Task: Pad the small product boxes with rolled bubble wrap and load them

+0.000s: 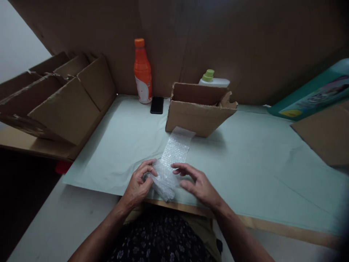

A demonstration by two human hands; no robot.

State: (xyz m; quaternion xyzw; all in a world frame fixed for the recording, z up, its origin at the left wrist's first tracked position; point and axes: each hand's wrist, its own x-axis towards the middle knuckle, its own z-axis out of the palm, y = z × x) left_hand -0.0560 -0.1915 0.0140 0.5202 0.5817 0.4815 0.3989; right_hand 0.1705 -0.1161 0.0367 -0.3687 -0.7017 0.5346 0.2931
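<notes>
A strip of clear bubble wrap (175,153) lies flat on the green cloth, its far end touching the base of an open cardboard box (188,115). The near end is bunched up into a crumpled roll at the table's front edge; whether anything is inside cannot be made out. My left hand (140,183) has its fingers curled and closed on the left side of this bunched wrap. At the right side, my right hand (198,183) hovers with thumb and fingers apart, close to the wrap and holding nothing.
An orange bottle (143,78) and a black phone (157,105) are at the back. Behind the box is a white bottle with a green cap (209,75). Divided cardboard boxes (65,105) stand left. At right, a large teal bottle (305,96) leans beside a cardboard piece (327,134).
</notes>
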